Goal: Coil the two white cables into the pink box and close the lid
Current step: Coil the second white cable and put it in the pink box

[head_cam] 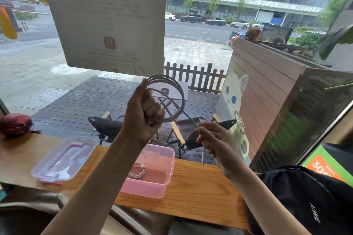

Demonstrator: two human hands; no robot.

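My left hand point(143, 112) is raised above the pink box point(152, 183), its fingers point(152, 106) curled tight round a white cable point(172, 97) wound into several loops. The loose end of that cable runs down to my right hand point(215, 143), to the right of the box and higher than it, where my fingers pinch it near the plug point(203, 155), which hangs down below them. The pink box stands open on the wooden worktop point(200, 192), and the second white cable point(138, 171) lies coiled inside it on the floor. The clear lid point(63, 158) lies flat on the worktop just left of the box. A black backpack point(309, 202) sits to the box's right.
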